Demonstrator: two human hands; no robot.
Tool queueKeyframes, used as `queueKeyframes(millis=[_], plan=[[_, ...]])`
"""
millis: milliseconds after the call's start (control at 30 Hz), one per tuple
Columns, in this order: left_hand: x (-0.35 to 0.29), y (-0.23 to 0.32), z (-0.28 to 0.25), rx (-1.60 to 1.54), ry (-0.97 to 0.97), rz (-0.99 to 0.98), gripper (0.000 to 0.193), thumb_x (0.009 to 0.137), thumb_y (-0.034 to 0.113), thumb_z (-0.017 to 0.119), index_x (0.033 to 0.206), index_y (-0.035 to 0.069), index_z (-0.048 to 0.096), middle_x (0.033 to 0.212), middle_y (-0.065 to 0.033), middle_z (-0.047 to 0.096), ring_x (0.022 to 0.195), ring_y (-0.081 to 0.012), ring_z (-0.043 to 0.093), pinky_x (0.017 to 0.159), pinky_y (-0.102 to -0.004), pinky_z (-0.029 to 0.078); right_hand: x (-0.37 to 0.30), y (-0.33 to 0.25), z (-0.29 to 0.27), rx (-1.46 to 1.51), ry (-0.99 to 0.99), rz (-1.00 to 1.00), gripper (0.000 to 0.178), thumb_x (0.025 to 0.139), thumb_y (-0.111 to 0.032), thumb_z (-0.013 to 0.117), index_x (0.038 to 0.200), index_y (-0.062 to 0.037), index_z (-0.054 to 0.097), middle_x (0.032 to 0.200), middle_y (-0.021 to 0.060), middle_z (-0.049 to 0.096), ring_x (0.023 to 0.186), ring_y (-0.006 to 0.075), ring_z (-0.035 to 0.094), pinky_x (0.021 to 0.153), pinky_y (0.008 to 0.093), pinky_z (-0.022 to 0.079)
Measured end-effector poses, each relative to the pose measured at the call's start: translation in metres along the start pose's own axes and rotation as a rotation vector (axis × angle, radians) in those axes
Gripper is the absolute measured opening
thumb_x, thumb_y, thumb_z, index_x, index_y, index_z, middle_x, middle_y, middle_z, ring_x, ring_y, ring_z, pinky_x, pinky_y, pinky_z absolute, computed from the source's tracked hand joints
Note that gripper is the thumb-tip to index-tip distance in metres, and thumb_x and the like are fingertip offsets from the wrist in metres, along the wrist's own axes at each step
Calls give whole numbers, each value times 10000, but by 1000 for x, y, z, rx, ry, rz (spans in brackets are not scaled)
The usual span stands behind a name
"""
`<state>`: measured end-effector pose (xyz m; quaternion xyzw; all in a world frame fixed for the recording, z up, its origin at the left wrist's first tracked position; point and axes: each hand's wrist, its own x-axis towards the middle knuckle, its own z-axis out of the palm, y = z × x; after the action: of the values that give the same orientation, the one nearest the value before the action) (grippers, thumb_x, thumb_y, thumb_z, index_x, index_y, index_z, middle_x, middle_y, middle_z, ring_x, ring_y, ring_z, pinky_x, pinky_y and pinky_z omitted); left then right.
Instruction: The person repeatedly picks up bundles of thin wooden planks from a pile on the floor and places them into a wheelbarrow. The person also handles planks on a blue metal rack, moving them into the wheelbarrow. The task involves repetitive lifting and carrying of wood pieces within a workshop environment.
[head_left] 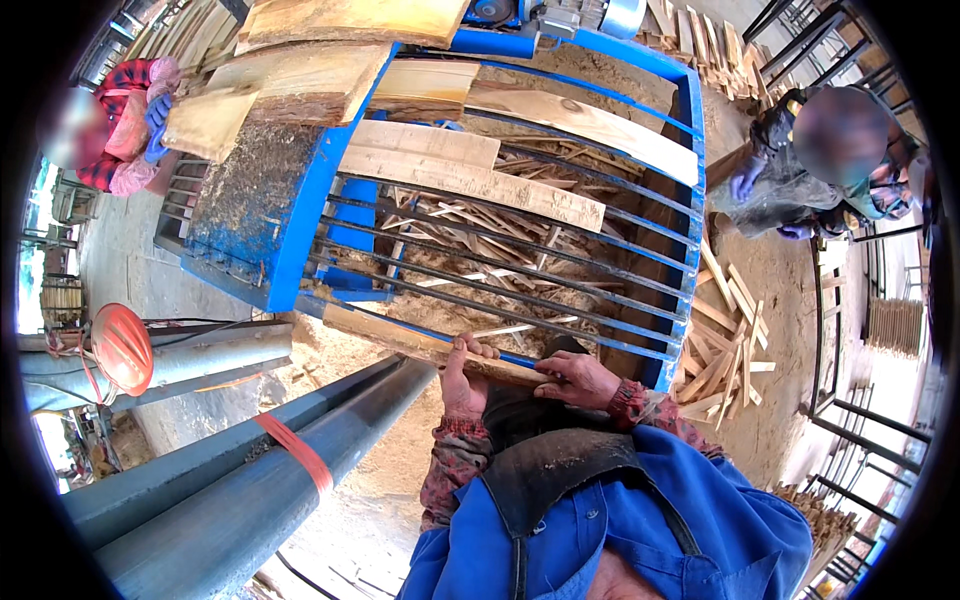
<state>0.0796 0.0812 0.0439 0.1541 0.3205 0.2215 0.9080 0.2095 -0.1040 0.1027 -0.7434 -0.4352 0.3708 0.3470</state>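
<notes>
While both my hands are on the board (395, 335), it lies along the near side of the blue rack (692, 160), low in front of me. My left hand (464, 378) is wrapped round it, with the thumb up on top. My right hand (582, 382) pinches its right end. So my grip is clamped on the wood with both hands, though I can't see the fingers under it.

I think the step now is holding the board straight and guiding it along the edge. To my mind, the next move calls for both hands working together, so one end does not swing. It also calls for care with my fingers, as the bars (500, 296) are close by and could pinch.

The board is long, thin and pale tan, with darker brown along its side near my hands. It slants a little, with its left end farther off than its right. That left end is near the corner of the blue machine (300, 240), but I can't tell if they touch. I also can't tell if the rack takes any of its weight. It looks stiff, so I guess it will move all in one piece. Its edge looks rough, and could leave splinters.
</notes>
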Motion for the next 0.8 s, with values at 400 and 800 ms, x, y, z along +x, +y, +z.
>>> queueKeyframes(millis=[400, 800], plan=[[0, 0, 2, 18, -3, 1, 234, 958, 256, 626, 1062, 52, 577, 802, -18, 525, 804, -191, 523, 850, -411, 485, -1, 4, 0, -14, 5, -6, 459, 875, -388, 719, 1143, -19, 670, 976, 204, 652, 869, 374, 666, 746, 429, 546], [2, 0, 2, -15, -4, -2, 244, 959, 245, 631, 1077, 37, 581, 811, -25, 545, 815, -199, 546, 846, -419, 488, 3, 10, -1, 22, 21, -40, 452, 867, -396, 726, 1103, -14, 672, 952, 196, 656, 850, 373, 663, 737, 429, 541]])
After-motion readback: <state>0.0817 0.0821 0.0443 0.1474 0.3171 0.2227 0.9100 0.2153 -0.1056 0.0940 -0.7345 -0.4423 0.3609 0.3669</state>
